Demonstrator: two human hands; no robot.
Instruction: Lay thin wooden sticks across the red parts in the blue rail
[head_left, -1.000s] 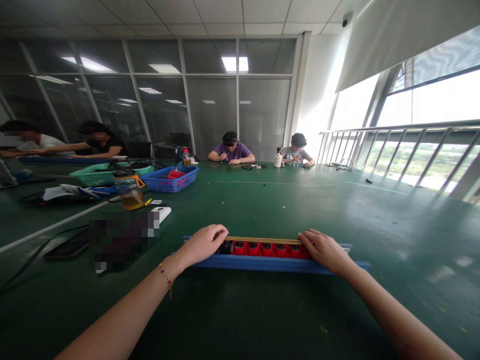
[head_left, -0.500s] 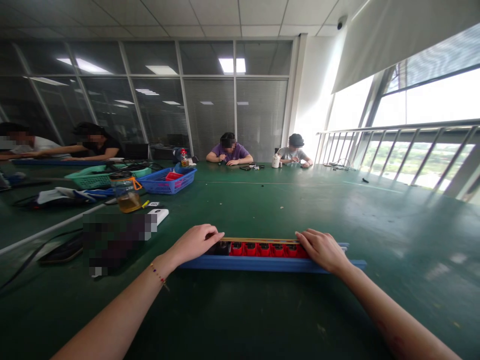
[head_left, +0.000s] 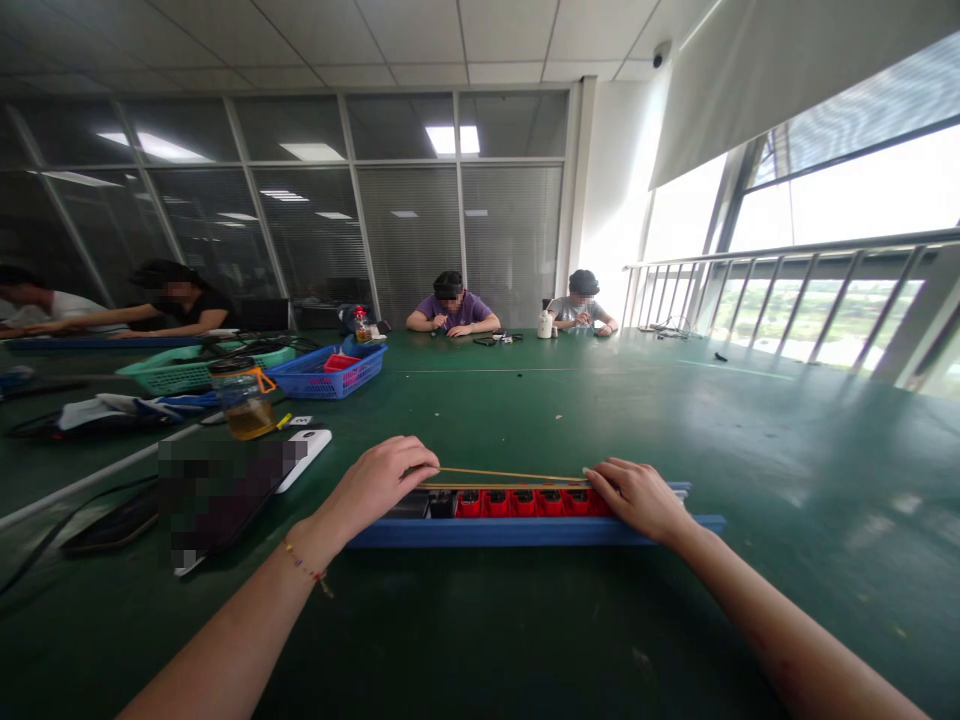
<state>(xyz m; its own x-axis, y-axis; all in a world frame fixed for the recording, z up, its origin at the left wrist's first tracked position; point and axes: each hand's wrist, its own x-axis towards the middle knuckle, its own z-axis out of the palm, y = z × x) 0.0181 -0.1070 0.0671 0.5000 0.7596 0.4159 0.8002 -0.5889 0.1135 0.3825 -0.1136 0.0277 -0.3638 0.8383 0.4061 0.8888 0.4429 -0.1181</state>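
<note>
A long blue tray [head_left: 525,533] lies across the green table in front of me, holding a row of several red and black parts [head_left: 525,503]. A thin tan rubber band [head_left: 510,474] stretches above the row between my two hands. My left hand [head_left: 379,482] is curled at the tray's left end, fingers pinching the band. My right hand [head_left: 634,497] rests on the right end of the row, fingers bent down over the band's other end.
To my left lie a phone [head_left: 304,446], a jar of amber liquid [head_left: 241,400], a blue basket [head_left: 326,372] and a green basket [head_left: 187,370]. Other people sit at the far and left edges of the table [head_left: 675,420]. A railing and windows run along the right.
My left hand has lifted slightly, pulling one strand of the band up off the row. The view has shifted a little; both hands stay at the tray's ends.
</note>
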